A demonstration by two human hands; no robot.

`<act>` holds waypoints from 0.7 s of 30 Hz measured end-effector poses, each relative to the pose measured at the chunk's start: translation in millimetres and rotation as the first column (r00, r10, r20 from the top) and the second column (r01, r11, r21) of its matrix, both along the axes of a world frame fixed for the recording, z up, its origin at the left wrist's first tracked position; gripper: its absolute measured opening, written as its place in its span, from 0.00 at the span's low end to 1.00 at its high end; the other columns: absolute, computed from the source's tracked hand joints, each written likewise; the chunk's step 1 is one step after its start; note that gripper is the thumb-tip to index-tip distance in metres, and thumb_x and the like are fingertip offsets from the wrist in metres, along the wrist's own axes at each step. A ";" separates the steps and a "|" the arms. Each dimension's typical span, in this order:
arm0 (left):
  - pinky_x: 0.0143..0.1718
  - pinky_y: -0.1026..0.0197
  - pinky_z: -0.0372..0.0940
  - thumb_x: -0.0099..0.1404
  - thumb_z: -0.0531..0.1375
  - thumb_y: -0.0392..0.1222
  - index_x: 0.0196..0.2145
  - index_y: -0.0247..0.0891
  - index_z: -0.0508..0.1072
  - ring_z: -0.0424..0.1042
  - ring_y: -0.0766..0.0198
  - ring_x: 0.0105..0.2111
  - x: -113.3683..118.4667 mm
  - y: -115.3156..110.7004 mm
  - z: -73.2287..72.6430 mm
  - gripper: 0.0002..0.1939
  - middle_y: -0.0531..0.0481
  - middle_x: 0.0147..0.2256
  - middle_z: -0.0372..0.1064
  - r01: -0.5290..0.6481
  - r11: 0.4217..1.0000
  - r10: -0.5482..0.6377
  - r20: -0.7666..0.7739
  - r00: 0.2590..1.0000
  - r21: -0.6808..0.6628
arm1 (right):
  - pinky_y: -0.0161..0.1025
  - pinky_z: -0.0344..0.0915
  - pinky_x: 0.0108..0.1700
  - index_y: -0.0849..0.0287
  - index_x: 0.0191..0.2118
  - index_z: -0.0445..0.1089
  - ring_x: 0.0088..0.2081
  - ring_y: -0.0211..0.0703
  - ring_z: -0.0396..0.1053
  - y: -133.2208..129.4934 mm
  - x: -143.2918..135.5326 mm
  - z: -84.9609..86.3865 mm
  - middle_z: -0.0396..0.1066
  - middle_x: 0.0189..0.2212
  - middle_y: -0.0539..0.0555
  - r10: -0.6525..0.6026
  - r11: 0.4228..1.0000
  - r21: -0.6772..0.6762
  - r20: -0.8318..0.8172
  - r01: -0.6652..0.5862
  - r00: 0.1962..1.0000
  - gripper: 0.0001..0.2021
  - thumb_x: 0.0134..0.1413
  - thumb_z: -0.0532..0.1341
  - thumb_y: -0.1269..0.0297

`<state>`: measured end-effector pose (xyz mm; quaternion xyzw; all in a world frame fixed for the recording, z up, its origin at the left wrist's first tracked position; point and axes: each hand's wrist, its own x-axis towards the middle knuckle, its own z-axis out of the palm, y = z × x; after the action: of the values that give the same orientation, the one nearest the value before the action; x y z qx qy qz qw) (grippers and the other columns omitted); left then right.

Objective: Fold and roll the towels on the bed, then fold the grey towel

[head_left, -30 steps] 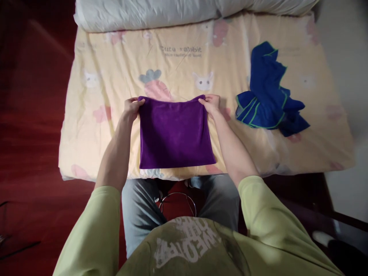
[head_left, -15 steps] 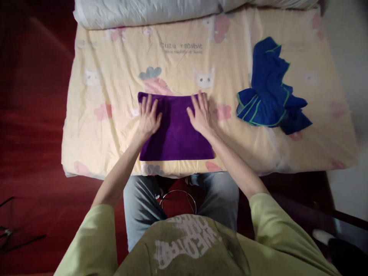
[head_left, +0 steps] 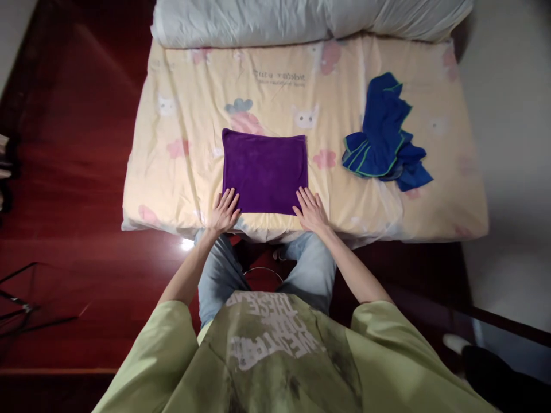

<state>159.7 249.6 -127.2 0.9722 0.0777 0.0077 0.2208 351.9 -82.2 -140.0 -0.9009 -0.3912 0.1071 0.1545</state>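
A purple cloth point(head_left: 266, 166) lies flat as a rectangle near the front edge of the bed. On its near left corner rests my left hand point(head_left: 224, 211), open, with the fingertips on the fabric. My right hand point(head_left: 310, 210) is open too, its fingers touching the near right corner. Neither hand grips the cloth. Off to the right, a crumpled pile of blue cloth point(head_left: 381, 135) with green edging lies apart from both hands.
The bed has a yellow sheet point(head_left: 181, 178) printed with rabbits and carrots. A rolled white quilt point(head_left: 258, 23) lies along its far side. Black stand legs point(head_left: 28, 308) are on the red floor at left, and a pale wall point(head_left: 512, 143) is at right.
Both my hands have slid toward me, from the far part of the purple cloth to its near corners. The head view has shifted, and the blue cloth lies as before.
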 end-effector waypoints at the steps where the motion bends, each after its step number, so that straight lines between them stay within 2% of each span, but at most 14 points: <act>1: 0.81 0.38 0.37 0.79 0.50 0.52 0.76 0.31 0.64 0.44 0.47 0.80 -9.4 -0.4 0.9 0.35 0.34 0.78 0.48 0.023 1.000 -0.023 -0.004 1.000 0.000 | 0.65 0.34 0.83 0.63 0.81 0.50 0.82 0.55 0.40 -8.7 -4.6 0.2 0.44 0.81 0.58 0.018 1.000 -0.006 0.005 -0.018 1.000 0.35 0.76 0.51 0.54; 5: 0.80 0.38 0.46 0.78 0.52 0.51 0.73 0.33 0.68 0.50 0.47 0.79 -31.6 6.9 1.3 0.33 0.34 0.76 0.54 0.043 0.999 -0.043 -0.007 0.999 -0.027 | 0.63 0.34 0.83 0.64 0.80 0.55 0.82 0.55 0.41 -36.0 -11.4 1.7 0.48 0.80 0.57 0.114 0.993 0.005 -0.002 -0.114 0.993 0.35 0.73 0.54 0.55; 7: 0.79 0.39 0.51 0.78 0.51 0.48 0.70 0.35 0.73 0.55 0.48 0.77 -35.4 12.1 2.3 0.30 0.35 0.74 0.60 0.028 0.998 -0.029 -0.004 1.000 -0.053 | 0.62 0.39 0.83 0.63 0.77 0.62 0.81 0.55 0.44 -41.4 -10.1 4.5 0.52 0.78 0.58 0.130 0.991 0.045 -0.044 -0.128 0.991 0.33 0.72 0.55 0.56; 9: 0.77 0.41 0.56 0.77 0.52 0.46 0.65 0.36 0.78 0.61 0.48 0.75 -36.7 15.0 4.1 0.27 0.36 0.71 0.66 0.010 0.996 -0.009 0.020 1.000 -0.090 | 0.59 0.48 0.82 0.64 0.72 0.69 0.80 0.54 0.50 -39.3 -8.8 7.5 0.56 0.77 0.60 0.060 0.990 0.133 -0.102 -0.047 0.993 0.30 0.72 0.56 0.55; 10: 0.76 0.43 0.59 0.77 0.53 0.46 0.62 0.37 0.80 0.64 0.48 0.73 -36.7 15.1 5.2 0.25 0.37 0.69 0.68 -0.016 0.994 0.021 0.039 0.999 -0.109 | 0.58 0.53 0.80 0.65 0.69 0.73 0.79 0.55 0.54 -35.7 -8.5 8.3 0.59 0.76 0.63 -0.020 0.980 0.192 -0.136 0.046 0.991 0.29 0.71 0.57 0.55; 12: 0.73 0.46 0.65 0.75 0.55 0.46 0.53 0.39 0.85 0.70 0.47 0.68 -34.9 12.7 7.6 0.20 0.38 0.65 0.73 -0.139 0.979 0.151 0.072 0.986 -0.151 | 0.58 0.65 0.75 0.65 0.62 0.78 0.72 0.58 0.66 -24.7 -7.6 7.3 0.68 0.69 0.68 -0.231 0.905 0.302 -0.244 0.300 0.942 0.26 0.70 0.59 0.53; 13: 0.70 0.47 0.68 0.74 0.56 0.45 0.48 0.39 0.86 0.73 0.47 0.65 -32.9 10.9 9.0 0.18 0.38 0.63 0.75 -0.233 0.957 0.249 0.073 0.966 -0.173 | 0.59 0.70 0.71 0.65 0.58 0.80 0.66 0.61 0.73 -18.4 -6.7 5.2 0.74 0.63 0.70 -0.330 0.839 0.333 -0.319 0.431 0.888 0.25 0.68 0.61 0.52; 15: 0.64 0.48 0.73 0.71 0.59 0.43 0.43 0.39 0.85 0.79 0.47 0.56 -27.1 7.7 12.6 0.14 0.38 0.57 0.79 -0.431 0.874 0.448 0.029 0.893 -0.226 | 0.60 0.77 0.62 0.64 0.50 0.82 0.53 0.61 0.81 -7.1 -2.9 -1.7 0.82 0.50 0.70 -0.447 0.701 0.345 -0.469 0.624 0.762 0.22 0.62 0.66 0.50; 16: 0.61 0.48 0.75 0.69 0.61 0.42 0.44 0.38 0.85 0.81 0.48 0.52 -23.7 7.0 15.0 0.13 0.38 0.54 0.80 -0.509 0.821 0.525 -0.009 0.851 -0.258 | 0.59 0.79 0.58 0.63 0.46 0.82 0.48 0.60 0.83 -3.1 -0.1 -6.1 0.83 0.45 0.69 -0.471 0.648 0.340 -0.524 0.681 0.710 0.20 0.58 0.69 0.50; 18: 0.56 0.50 0.76 0.64 0.65 0.42 0.46 0.36 0.83 0.82 0.49 0.45 -17.2 8.4 20.4 0.14 0.39 0.47 0.82 -0.601 0.727 0.608 -0.095 0.788 -0.330 | 0.57 0.81 0.54 0.62 0.41 0.80 0.43 0.58 0.83 0.3 6.6 -15.4 0.83 0.39 0.66 -0.494 0.581 0.336 -0.578 0.741 0.649 0.19 0.51 0.73 0.51; 21: 0.51 0.51 0.77 0.59 0.69 0.41 0.44 0.36 0.81 0.83 0.49 0.42 -12.3 15.8 27.2 0.15 0.42 0.39 0.83 -0.654 0.651 0.648 -0.167 0.743 -0.385 | 0.53 0.81 0.50 0.61 0.37 0.78 0.40 0.55 0.82 -5.1 16.3 -26.7 0.82 0.35 0.62 -0.532 0.575 0.295 -0.574 0.763 0.623 0.16 0.48 0.75 0.55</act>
<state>147.4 265.4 -100.0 0.8079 0.4224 0.0626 0.4061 368.2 -87.2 -166.7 -0.8581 0.0071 0.1252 0.4979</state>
